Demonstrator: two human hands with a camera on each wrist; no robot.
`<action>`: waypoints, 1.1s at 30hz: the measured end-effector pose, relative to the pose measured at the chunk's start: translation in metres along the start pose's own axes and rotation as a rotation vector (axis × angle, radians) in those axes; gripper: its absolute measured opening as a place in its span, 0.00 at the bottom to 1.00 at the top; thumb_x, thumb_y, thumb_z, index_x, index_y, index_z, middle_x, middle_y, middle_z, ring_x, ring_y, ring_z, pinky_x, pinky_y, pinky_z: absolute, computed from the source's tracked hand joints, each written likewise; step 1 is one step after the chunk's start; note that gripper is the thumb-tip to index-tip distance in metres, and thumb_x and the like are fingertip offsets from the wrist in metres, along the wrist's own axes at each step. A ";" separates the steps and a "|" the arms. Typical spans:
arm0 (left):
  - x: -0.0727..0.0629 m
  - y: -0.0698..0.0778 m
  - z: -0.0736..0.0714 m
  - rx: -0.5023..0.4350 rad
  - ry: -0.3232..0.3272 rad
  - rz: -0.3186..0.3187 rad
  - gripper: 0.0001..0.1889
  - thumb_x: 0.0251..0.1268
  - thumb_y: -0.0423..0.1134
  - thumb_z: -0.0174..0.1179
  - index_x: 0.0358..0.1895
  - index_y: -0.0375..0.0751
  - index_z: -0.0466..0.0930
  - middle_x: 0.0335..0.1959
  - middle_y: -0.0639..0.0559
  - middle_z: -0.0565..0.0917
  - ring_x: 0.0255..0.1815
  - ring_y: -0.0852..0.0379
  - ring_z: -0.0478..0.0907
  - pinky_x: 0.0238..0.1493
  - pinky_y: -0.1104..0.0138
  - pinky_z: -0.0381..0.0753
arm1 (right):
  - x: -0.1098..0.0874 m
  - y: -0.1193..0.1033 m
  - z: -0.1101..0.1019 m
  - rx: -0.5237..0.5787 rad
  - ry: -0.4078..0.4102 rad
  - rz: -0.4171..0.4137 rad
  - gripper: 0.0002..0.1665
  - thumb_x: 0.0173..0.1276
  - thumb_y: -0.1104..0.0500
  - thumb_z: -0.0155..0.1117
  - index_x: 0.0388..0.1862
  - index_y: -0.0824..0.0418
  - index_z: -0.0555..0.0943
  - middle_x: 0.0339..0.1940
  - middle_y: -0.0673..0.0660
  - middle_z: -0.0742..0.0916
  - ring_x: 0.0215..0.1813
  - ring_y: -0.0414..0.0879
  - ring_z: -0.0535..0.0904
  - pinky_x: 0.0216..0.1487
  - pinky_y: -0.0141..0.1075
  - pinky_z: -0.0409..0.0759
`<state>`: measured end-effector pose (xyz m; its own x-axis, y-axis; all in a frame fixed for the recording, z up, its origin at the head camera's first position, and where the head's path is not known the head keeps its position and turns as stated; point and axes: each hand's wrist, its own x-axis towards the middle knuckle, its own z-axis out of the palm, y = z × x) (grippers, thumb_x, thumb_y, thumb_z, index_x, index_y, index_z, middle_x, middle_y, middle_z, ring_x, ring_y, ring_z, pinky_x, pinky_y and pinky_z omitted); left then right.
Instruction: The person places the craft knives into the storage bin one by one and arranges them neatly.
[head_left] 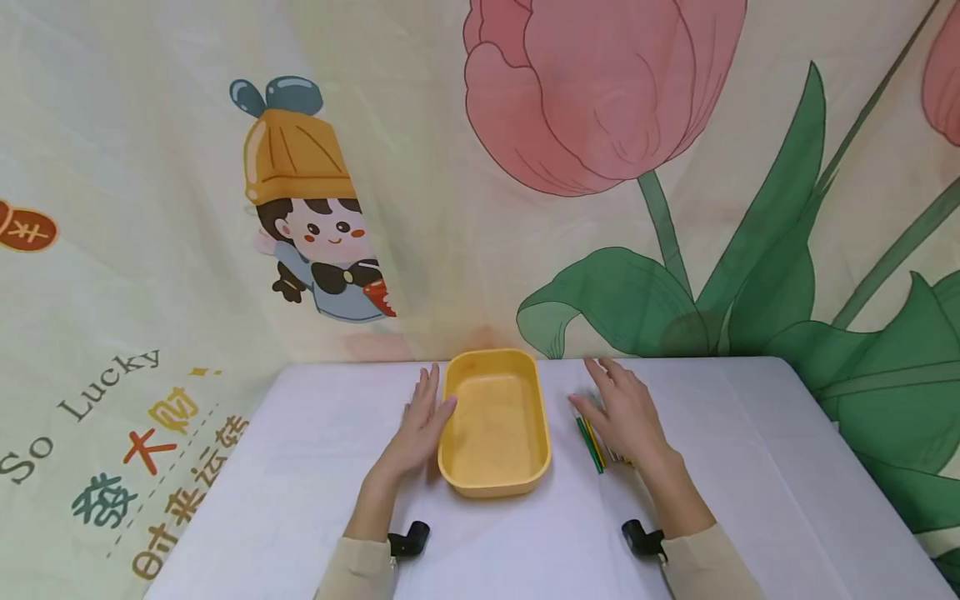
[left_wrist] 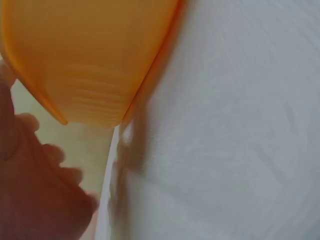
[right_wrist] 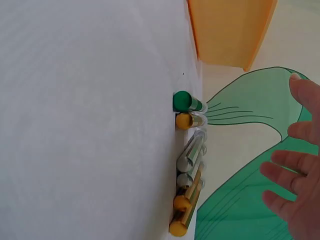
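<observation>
An oblong yellow plastic tray [head_left: 495, 487] lies on the white table, its hollow facing up with nothing in it. Along its left side is my left hand [head_left: 420, 425], fingers extended and thumb at the rim; the left wrist view shows the hand [left_wrist: 42, 185] beside the tray wall [left_wrist: 95, 60]. To the tray's right, my right hand [head_left: 626, 412] hovers with spread fingers over several slim, round, shiny sticks. Among these are a green stick [right_wrist: 183, 101], a gold stick [right_wrist: 184, 121] and a silver stick [right_wrist: 185, 164]. The right hand partly hides them in the head view.
A white cloth covers the table [head_left: 750, 467]. Right behind its far edge hangs a printed curtain [head_left: 420, 208] with tulips and a cartoon figure. Black wrist cameras sit on the left wrist [head_left: 409, 539] and the right wrist [head_left: 642, 539].
</observation>
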<state>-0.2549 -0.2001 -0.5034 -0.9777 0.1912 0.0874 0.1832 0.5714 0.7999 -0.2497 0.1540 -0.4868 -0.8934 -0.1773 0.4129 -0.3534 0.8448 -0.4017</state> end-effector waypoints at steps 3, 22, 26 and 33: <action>0.001 -0.006 0.000 -0.143 -0.072 -0.045 0.40 0.84 0.62 0.42 0.86 0.59 0.31 0.88 0.57 0.33 0.88 0.48 0.28 0.84 0.40 0.29 | 0.004 -0.003 0.000 0.027 -0.002 0.014 0.41 0.75 0.39 0.65 0.78 0.60 0.71 0.69 0.66 0.79 0.67 0.63 0.76 0.67 0.61 0.78; 0.003 -0.018 0.006 -0.255 -0.113 -0.096 0.36 0.85 0.57 0.44 0.86 0.66 0.36 0.86 0.69 0.39 0.88 0.59 0.31 0.87 0.48 0.32 | 0.004 -0.004 0.001 0.130 -0.210 0.178 0.23 0.71 0.55 0.73 0.62 0.59 0.85 0.31 0.49 0.82 0.30 0.43 0.74 0.30 0.34 0.75; 0.003 -0.018 0.006 -0.265 -0.109 -0.117 0.36 0.85 0.57 0.45 0.86 0.68 0.36 0.86 0.69 0.39 0.88 0.58 0.31 0.87 0.48 0.32 | 0.004 -0.004 0.006 0.145 -0.248 0.161 0.21 0.69 0.58 0.74 0.60 0.58 0.87 0.29 0.49 0.82 0.30 0.43 0.74 0.30 0.34 0.76; 0.002 -0.017 0.006 -0.265 -0.112 -0.126 0.36 0.85 0.56 0.45 0.85 0.68 0.36 0.86 0.70 0.39 0.88 0.59 0.31 0.87 0.48 0.32 | 0.002 -0.005 0.012 0.111 -0.287 0.141 0.22 0.66 0.60 0.77 0.59 0.59 0.88 0.28 0.48 0.82 0.31 0.43 0.74 0.32 0.35 0.76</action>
<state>-0.2594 -0.2048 -0.5199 -0.9708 0.2271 -0.0768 0.0134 0.3712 0.9285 -0.2536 0.1436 -0.4941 -0.9718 -0.2104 0.1066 -0.2345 0.8141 -0.5313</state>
